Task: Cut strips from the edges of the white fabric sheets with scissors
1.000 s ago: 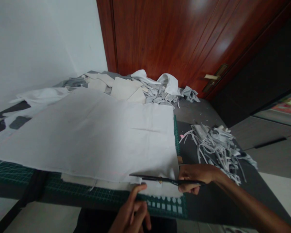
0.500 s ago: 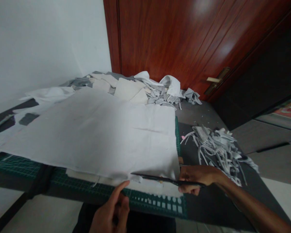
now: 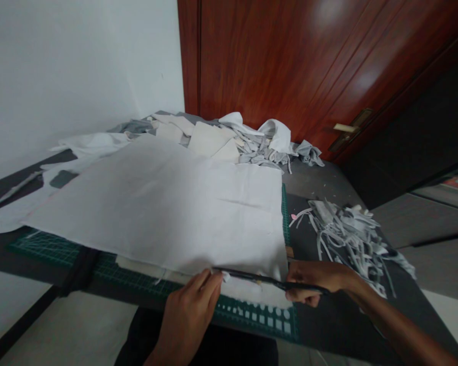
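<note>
A large sheet of white fabric (image 3: pixel 168 203) lies spread over the green cutting mat (image 3: pixel 61 254). My right hand (image 3: pixel 309 282) grips the handles of black scissors (image 3: pixel 252 277) at the fabric's near right corner. Their blades point left along its near edge and look nearly closed. Close to the blade tips, my left hand (image 3: pixel 193 305) pinches the near edge of the white fabric, thumb and fingers together. Beneath that edge, a cream piece of cloth (image 3: pixel 137 267) sticks out over the mat.
Cloth scraps (image 3: pixel 209 140) are heaped along the back by the brown door (image 3: pixel 270 61). To the right lies a tangled pile of grey and white strips (image 3: pixel 351 239) on the dark table (image 3: pixel 316 183). A dark strap (image 3: pixel 78 272) hangs over the table's front edge at left.
My left hand has moved up and right, and its fingers have closed on the fabric edge by the scissor tips. The view has shifted slightly; the right hand still holds the scissors.
</note>
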A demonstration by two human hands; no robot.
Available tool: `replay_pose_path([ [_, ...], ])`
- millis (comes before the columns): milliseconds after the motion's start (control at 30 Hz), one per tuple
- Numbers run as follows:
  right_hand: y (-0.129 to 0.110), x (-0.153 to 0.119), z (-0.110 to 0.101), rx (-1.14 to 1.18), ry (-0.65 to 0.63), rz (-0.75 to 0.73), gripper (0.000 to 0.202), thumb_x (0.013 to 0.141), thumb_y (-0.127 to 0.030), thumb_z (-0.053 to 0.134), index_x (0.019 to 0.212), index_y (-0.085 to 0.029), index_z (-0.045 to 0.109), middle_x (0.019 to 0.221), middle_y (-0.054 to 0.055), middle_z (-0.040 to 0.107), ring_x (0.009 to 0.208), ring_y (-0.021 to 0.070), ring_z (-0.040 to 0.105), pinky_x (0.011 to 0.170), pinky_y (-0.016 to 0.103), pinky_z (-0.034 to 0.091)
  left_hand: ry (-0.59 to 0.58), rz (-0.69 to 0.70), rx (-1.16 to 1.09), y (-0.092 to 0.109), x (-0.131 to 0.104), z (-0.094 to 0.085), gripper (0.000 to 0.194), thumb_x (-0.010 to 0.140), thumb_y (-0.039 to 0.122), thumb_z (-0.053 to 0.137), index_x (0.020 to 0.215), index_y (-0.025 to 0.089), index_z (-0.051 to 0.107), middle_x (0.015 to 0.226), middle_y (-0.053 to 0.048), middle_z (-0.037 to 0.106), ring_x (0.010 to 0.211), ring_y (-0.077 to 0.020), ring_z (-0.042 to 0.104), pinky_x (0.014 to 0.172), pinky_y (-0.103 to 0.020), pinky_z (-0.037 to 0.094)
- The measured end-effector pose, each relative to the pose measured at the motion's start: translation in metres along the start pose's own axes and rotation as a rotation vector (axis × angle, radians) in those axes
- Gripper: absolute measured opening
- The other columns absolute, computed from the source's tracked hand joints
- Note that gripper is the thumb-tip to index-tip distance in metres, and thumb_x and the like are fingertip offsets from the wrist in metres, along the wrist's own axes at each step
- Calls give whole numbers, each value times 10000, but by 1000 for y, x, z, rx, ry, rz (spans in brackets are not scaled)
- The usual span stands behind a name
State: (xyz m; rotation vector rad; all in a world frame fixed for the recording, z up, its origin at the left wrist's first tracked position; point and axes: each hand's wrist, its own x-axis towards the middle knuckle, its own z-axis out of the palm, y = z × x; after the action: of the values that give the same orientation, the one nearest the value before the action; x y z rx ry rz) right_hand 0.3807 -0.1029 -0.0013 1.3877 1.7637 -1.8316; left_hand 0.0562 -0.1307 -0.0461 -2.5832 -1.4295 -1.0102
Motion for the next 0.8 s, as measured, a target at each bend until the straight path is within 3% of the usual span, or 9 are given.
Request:
replay_pose_path([
  [400,-9,-3,3,-69,41,43,369,791,-470,650,615,-172,523,580,-27,541,486,88,561,421,167,404,82,66,-59,-4,-7,10,375,1071,240,372,963,209,730,802,-7,756,682,-150,710,654,-246,556],
  [633,-14,-2,3,-67,26,65,472,779,-600,641,620,-175,511,602,-25,515,495,80,542,445,176,429,91,83,-123,-6,-8,10,348,1066,218,383,977,195,719,750,4,718,651,-149,690,635,-259,543],
  [800,-25,-2,4,-5,15,93,499,744,-646,663,666,-164,559,677,-5,577,526,73,551,485,188,457,79,91,-155,-8,-10,14,298,1057,207,419,1014,188,713,765,8,715,671,-148,693,661,-265,550],
])
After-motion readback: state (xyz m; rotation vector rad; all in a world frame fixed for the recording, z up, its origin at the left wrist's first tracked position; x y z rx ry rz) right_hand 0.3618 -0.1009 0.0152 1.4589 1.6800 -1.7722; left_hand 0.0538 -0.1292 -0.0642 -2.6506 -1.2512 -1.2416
